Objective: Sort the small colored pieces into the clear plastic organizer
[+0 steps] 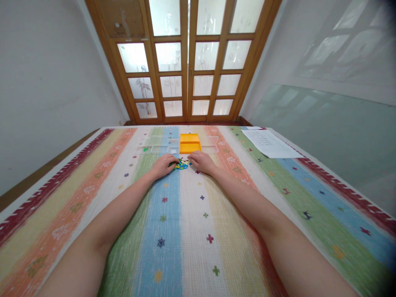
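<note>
Small colourful pieces (182, 165), mostly blue, yellow and green, lie in a loose pile on the striped cloth. At the pile's left edge is my left hand (163, 166), its fingers curled in and tips touching the pieces. My right hand (201, 162) rests against the right edge with fingers bent together. What either hand pinches is too small to make out. Just beyond the pile sits a yellow two-compartment tray (191, 142). Clear plastic trays flank it, one on the left (157, 145) and one on the right (212, 144). A few green pieces (145, 149) are in the left one.
White paper sheets (269, 143) with writing lie at the table's far right. A patterned, striped tablecloth (192, 231) covers the table. Beyond its far edge stand wooden doors (188, 62) with glass panes. A glassy panel (334, 136) leans by the right wall.
</note>
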A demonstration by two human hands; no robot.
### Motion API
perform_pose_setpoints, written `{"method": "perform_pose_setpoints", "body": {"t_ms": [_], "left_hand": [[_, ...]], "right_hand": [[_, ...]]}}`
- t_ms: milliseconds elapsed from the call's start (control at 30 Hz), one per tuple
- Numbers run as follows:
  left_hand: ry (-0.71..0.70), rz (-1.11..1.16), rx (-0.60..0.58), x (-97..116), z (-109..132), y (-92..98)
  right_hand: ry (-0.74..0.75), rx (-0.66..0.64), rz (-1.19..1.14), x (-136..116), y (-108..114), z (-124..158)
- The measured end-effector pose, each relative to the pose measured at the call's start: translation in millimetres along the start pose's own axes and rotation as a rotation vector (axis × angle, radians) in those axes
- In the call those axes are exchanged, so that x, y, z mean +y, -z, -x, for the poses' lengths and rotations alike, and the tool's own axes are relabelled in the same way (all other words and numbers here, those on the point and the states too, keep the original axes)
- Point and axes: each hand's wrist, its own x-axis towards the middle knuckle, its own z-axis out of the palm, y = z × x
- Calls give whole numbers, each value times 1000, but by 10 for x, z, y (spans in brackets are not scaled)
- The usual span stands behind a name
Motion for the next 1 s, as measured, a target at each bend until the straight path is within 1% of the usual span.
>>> {"method": "perform_pose_setpoints", "body": {"t_ms": [200, 400, 633, 800, 867, 1000], "left_hand": [[22, 25, 1, -15, -9, -31], [42, 66, 33, -12, -14, -39], [152, 120, 96, -16, -23, -45], [120, 150, 204, -50, -35, -34], [162, 163, 247, -90, -34, -30], [325, 214, 353, -252, -20, -23]], "right_hand": [[-3, -7, -4, 7, -12, -1], [-4, 0, -18, 18, -23, 2], [-3, -13, -5, 22, -23, -1], [-17, -19, -5, 30, -35, 6], [-20, -16, -3, 33, -34, 10], [-11, -22, 2, 20, -10, 13]]}}
